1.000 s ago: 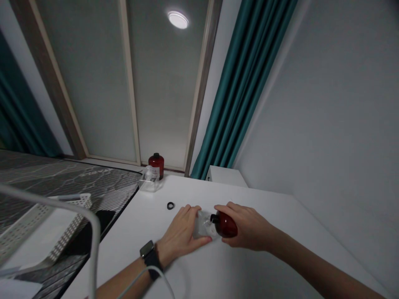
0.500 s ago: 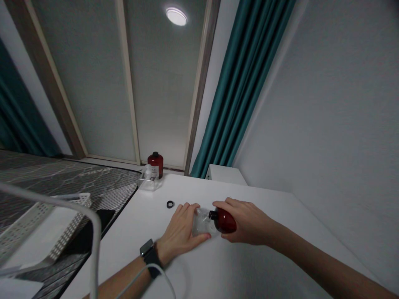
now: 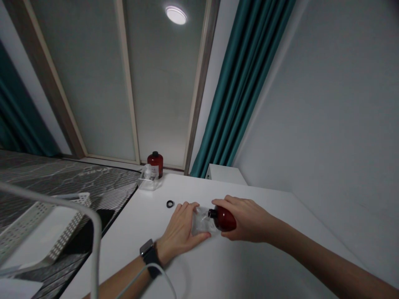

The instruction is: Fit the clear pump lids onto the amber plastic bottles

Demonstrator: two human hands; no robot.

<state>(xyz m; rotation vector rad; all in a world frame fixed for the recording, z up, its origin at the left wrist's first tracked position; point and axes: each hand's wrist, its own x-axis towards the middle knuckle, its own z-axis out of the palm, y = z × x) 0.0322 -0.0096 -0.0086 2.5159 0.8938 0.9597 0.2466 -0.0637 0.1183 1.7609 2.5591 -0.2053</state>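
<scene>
My right hand [image 3: 249, 220] is wrapped round a dark red bottle [image 3: 223, 219], tipped on its side with its black neck pointing left. The neck meets a small clear container [image 3: 202, 223] that my left hand [image 3: 181, 230] grips on the white table [image 3: 218, 270]. A black watch sits on my left wrist. A small black ring-shaped cap [image 3: 170, 204] lies on the table just left of my left hand's fingertips, apart from them.
At the table's far left corner stand a second dark red bottle [image 3: 155, 163] and a clear tray [image 3: 147, 181] with a small clear bottle. A white perforated basket [image 3: 40, 232] lies at the left on a dark marbled surface. A white cable [image 3: 93, 232] arcs across the near left. Teal curtain [image 3: 237, 104] behind.
Both hands with the red bottle and clear container sit slightly higher in the view than before; the bottle stays tipped against the container. Nothing else has moved.
</scene>
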